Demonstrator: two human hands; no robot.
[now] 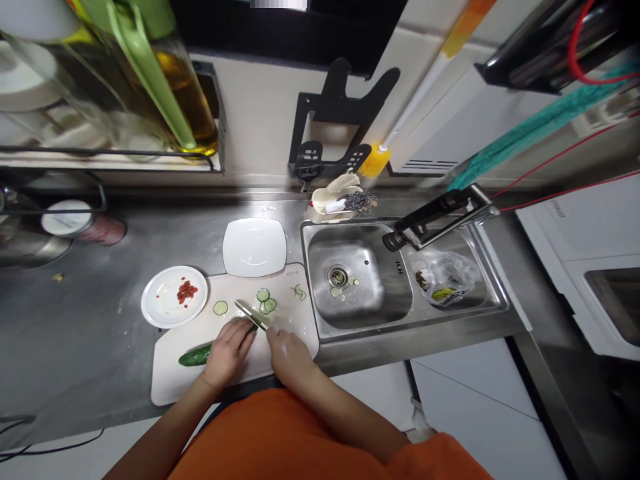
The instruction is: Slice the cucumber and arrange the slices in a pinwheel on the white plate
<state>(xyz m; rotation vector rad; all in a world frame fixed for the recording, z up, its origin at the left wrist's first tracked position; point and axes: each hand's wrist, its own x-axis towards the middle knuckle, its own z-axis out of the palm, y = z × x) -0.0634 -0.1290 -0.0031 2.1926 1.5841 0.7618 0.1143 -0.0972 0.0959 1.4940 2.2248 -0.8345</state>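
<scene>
On the pale cutting board (170,367) lies a green cucumber (194,356), its left end sticking out from under my left hand (231,350). The fingers of that hand are wrapped over the cucumber. My right hand (290,357) is closed around the handle of a knife (250,314), whose blade points up and left beside my left fingertips, at the cucumber's cut end. One cucumber slice (221,307) rests left of the blade. Several more slices (269,306) lie to its right, with thin green scraps (299,291) near the board's right edge.
Behind the board stands a white square plate (254,248). A round plate (150,300) holds red pieces (186,293). Right of the board is a sink (357,310) with slices near its drain, a black faucet (425,217) and a plastic bag (450,277).
</scene>
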